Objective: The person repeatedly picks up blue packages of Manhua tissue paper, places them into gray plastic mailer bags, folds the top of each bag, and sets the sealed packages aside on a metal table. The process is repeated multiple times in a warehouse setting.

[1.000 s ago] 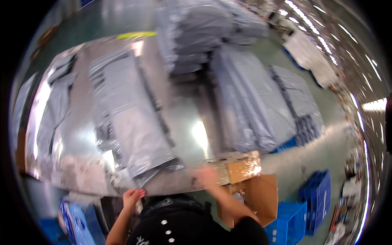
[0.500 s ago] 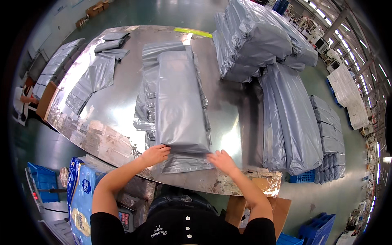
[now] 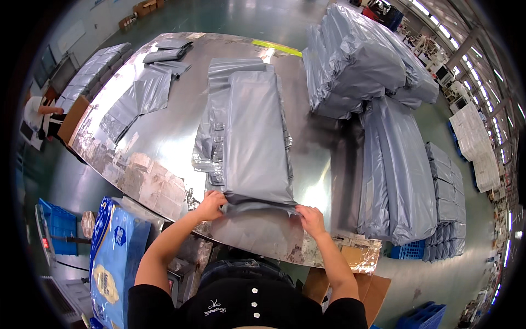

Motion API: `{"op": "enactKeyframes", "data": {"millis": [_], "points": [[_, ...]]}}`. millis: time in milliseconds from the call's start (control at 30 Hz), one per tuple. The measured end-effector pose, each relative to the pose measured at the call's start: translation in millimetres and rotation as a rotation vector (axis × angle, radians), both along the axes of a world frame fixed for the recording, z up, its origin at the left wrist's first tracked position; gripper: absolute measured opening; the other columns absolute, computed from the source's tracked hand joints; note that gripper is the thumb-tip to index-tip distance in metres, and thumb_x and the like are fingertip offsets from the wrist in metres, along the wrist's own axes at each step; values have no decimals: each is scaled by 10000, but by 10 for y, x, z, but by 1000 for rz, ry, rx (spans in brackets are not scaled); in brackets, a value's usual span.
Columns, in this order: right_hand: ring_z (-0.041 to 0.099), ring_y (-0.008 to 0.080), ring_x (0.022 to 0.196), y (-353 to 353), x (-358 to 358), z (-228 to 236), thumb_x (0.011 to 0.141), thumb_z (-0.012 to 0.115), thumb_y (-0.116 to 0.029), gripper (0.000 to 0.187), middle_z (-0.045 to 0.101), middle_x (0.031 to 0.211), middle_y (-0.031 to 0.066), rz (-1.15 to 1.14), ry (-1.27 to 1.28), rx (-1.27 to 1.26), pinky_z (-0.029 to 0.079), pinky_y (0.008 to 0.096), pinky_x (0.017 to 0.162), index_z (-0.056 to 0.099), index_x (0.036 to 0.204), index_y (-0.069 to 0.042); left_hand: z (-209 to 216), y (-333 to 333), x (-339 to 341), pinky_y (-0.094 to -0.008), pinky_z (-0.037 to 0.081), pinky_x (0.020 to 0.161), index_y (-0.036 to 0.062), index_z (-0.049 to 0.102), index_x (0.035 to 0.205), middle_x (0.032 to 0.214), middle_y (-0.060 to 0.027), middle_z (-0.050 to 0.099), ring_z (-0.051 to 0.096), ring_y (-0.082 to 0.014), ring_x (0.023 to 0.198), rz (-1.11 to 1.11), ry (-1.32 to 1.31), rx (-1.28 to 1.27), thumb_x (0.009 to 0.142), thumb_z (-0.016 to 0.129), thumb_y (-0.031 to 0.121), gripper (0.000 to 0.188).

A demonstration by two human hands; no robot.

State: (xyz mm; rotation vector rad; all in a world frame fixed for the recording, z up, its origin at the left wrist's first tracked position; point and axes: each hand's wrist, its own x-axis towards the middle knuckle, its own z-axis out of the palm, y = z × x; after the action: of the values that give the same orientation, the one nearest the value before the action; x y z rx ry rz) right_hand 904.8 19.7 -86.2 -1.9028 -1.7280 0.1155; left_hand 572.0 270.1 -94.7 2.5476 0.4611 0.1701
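Observation:
A long grey plastic bag (image 3: 256, 134), smooth and filled flat, lies lengthwise in front of me on top of several other grey bags (image 3: 207, 145) that stick out at its left and far sides. Its loose near end is raised off the metal tabletop (image 3: 178, 129) and stretched between my hands. My left hand (image 3: 210, 206) is closed on the left corner of that end, fingers pinched. At the opposite corner my right hand (image 3: 310, 220) grips the edge the same way. What the bag contains is hidden.
Flat grey bags (image 3: 145, 93) lie at the table's far left. Large stacked grey bundles (image 3: 400, 164) rise on the right. A blue package (image 3: 123, 241) stands below the left edge, an open cardboard box (image 3: 372, 293) near my right elbow. Another person (image 3: 41, 112) is far left.
The bag's loose near end, flat on the table before, is now lifted and drawn up toward the filled part. Both hands have closed on its corners. The whole view has shifted slightly.

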Motion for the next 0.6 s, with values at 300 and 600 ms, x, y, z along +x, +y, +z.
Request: {"op": "enactKeyframes", "data": {"millis": [300,600], "points": [[633,301,792,102,74,-125,813,556,-46,183,675,866,93,-268,113,44,479,398,667,611,978,-105,-18,64,-117,-329,451,635,-11,554,804,779,-117,561,560,-255,731,203,-288,-379,785,668,33,125],[593,302,926,1503,-12,-1068,947,525,-360,346,636,941,170,-674,995,44,442,410,804,587,984,-22,-988,284,553,-312,404,769,57,493,918,868,-43,491,444,-155,850,899,-538,-868,949,520,241,189]]}}
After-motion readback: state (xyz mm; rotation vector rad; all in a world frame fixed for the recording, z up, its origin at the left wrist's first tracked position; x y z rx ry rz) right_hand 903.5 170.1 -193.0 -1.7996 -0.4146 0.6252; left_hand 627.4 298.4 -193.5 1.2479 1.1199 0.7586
